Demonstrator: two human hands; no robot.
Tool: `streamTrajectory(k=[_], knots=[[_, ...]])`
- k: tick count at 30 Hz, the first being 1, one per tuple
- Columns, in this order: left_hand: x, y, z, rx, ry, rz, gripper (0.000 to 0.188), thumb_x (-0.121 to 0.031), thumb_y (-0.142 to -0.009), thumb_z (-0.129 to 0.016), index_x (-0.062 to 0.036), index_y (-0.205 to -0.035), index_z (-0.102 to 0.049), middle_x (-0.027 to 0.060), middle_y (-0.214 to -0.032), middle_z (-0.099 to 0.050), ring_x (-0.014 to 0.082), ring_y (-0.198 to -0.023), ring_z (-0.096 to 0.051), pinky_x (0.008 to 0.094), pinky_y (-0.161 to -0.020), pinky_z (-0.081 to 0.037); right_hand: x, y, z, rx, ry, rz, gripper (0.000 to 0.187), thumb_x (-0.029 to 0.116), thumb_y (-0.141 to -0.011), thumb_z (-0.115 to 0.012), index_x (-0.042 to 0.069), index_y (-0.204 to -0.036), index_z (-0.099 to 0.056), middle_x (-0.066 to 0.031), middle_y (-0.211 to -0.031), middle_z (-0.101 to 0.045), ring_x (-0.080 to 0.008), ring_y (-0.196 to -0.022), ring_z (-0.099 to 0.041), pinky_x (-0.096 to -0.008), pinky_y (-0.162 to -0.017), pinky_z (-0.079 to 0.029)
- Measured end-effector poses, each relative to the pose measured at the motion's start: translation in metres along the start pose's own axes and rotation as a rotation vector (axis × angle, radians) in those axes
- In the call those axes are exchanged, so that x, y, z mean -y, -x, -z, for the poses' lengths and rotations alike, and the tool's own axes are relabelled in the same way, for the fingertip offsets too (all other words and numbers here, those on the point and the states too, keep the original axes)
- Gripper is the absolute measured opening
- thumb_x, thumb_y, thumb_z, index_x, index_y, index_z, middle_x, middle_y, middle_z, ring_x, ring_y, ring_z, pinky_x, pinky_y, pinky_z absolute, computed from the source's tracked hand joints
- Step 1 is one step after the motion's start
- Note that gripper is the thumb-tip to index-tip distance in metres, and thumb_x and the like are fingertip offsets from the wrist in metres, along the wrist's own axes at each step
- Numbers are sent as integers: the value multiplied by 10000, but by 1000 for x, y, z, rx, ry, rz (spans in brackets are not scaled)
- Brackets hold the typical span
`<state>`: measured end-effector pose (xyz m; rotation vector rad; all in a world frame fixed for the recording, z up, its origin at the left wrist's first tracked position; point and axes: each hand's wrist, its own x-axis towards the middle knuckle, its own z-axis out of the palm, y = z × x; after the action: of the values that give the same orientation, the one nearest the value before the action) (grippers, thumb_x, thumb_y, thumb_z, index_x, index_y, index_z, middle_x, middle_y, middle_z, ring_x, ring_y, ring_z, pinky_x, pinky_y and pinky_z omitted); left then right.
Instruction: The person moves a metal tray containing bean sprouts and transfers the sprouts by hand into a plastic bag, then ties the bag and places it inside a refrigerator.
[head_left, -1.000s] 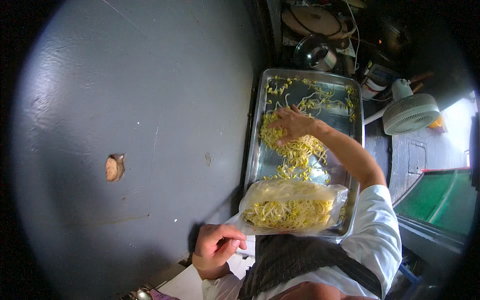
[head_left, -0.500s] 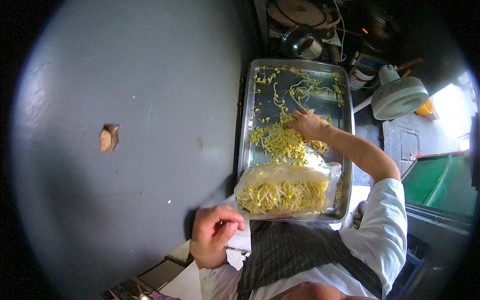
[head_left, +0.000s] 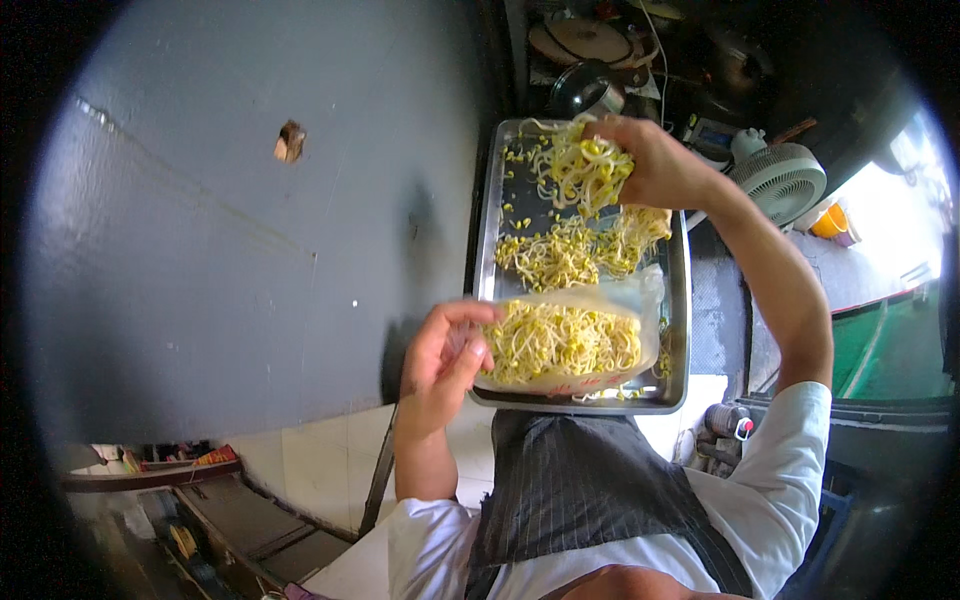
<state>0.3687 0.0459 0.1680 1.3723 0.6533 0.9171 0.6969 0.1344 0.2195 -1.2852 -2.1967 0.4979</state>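
A clump of yellow-headed bean sprouts (head_left: 580,170) hangs from my right hand (head_left: 650,165), whose fingers are closed round it above the far part of a metal tray (head_left: 683,330). More loose sprouts (head_left: 565,252) lie in a heap mid-tray, and a few are scattered behind. At the tray's near end lies a clear plastic bag (head_left: 648,300), its mouth spread and full of sprouts. My left hand (head_left: 440,365) pinches the left edge of this bag between thumb and fingers.
A grey panel (head_left: 250,250) fills the left side, close along the tray. Beyond the tray sits a dark-and-silver pot (head_left: 590,90). To the right are a white fan (head_left: 780,185), an orange bucket (head_left: 830,222) and a bottle with a red cap (head_left: 728,420).
My right hand has risen from the heap, lifting a clump of sprouts toward the tray's far end. My left hand has moved up and onto the bag's left edge. The view has shifted.
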Motion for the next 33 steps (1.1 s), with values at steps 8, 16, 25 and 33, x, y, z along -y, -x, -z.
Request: streamTrajectory(k=[8,16,25,33], knots=[[0,3,-7,-233,89,21,638,86,-850,-414,-94,-1450,-290,158,-1417,-408,46,-562,-472,186,-508,-396,107,3,-29,299,-108,231,535,-33,-558,-730,11,-1075,-600,-173,-1039,-598,-340,-964,-614,-417,-841,-510],[-9,5,-15,-185,-27,-45,643,63,-825,-403,-51,-1446,-279,251,-1397,-428,16,-493,-404,156,-467,-371,82,46,-159,654,285,-65,585,60,-729,-643,135,-1292,-504,-199,-1283,-458,-397,-1172,-489,-446,-952,-475],[-13,11,-12,-194,-54,-42,579,8,-834,-469,-15,-1397,-338,255,-1366,-462,3,-522,-409,154,-484,-381,74,70,-122,715,266,-140,681,192,-811,-664,285,-1425,-386,-193,-1437,-340,-394,-1327,-346,-510,-1043,-382],[-23,-4,-14,-51,-119,12,483,43,-865,-473,12,-1342,-407,181,-1369,-467,6,-592,-437,166,-520,-400,84,80,-151,459,407,-65,473,271,-816,-656,128,-1257,-560,-188,-1279,-457,-378,-1230,-417,-475,-1007,-405]])
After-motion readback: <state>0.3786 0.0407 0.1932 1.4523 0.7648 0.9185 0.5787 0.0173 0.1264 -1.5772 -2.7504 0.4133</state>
